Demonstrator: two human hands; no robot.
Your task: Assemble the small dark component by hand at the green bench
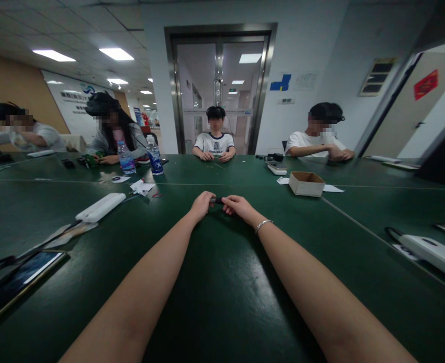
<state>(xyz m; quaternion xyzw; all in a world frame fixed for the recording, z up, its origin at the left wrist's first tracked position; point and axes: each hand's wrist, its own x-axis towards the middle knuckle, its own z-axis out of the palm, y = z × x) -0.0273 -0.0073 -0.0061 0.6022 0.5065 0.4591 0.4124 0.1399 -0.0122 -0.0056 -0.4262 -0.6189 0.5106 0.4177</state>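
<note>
Both arms reach out over the green table [222,262]. A small dark, stick-like object [217,200] with a greyish left end spans the gap between my hands; it is too small to tell its kind. My left hand [202,205] is closed on its left end. Thumb and fingers of my right hand [240,207] pinch the right end, and a silver bracelet [263,226] sits on that wrist. The fingers cover both ends of the object.
An open cardboard box [307,184] stands ahead right. Two bottles [154,156] and paper scraps [142,187] are ahead left. White power banks [101,207] with cables and a phone [21,282] lie at the sides. Several people sit across the table.
</note>
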